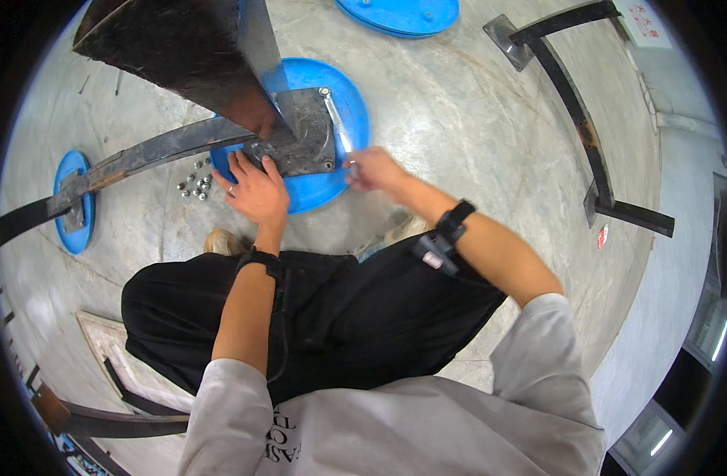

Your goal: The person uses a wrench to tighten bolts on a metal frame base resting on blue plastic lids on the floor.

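A dark metal base plate [309, 119] at the foot of a thick black post [181, 47] lies on a round blue disc [354, 103]. My right hand [371, 169] is closed round the handle of a silver ratchet wrench [337, 119]. The wrench's head sits at the plate's far right corner; what is under it is hidden. Another fastener [328, 166] shows at the near right corner. My left hand [256, 190] lies with fingers spread over the near left edge of the plate and disc, gripping nothing. Several shiny nuts [197, 190] are scattered on the floor to its left.
A curved black metal bar [149, 155] runs left from the post to a smaller blue disc [72, 202]. More blue discs [399, 16] lie at the far side. A black metal frame [574, 103] stands at the right, near the wall. A framed board [133, 357] lies at the lower left.
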`<act>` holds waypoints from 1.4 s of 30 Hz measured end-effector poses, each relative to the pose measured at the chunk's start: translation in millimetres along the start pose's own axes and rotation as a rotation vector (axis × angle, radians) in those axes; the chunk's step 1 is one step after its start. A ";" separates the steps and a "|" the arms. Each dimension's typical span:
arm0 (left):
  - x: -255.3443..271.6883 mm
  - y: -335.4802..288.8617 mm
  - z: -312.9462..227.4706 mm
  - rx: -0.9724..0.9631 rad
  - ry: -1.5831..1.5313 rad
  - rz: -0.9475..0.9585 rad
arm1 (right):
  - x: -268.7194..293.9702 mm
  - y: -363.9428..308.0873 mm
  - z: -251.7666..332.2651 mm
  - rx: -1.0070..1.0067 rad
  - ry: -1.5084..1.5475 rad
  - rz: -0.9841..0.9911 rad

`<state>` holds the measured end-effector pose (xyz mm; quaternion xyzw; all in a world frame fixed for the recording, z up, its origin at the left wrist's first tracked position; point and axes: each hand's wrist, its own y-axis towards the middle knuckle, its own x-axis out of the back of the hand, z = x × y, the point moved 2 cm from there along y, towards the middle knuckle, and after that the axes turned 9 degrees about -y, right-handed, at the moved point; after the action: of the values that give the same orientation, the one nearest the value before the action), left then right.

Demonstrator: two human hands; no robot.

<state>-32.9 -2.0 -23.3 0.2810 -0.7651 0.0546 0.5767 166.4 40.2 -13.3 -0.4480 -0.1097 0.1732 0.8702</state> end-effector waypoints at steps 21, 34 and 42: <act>5.6 2.7 -0.3 -0.001 0.049 0.054 | 62.2 139.7 227.1 0.504 -0.884 -0.726; 6.3 2.4 -3.6 0.006 0.040 0.067 | -63.3 30.4 235.6 1.223 -1.156 0.082; 5.8 -0.7 -6.2 0.044 0.034 0.111 | 16.0 -15.9 204.5 1.404 -1.115 0.156</act>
<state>-28.3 -2.2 -16.1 0.2499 -0.7681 0.1083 0.5795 113.5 189.7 117.7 0.3299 -0.3543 0.4510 0.7498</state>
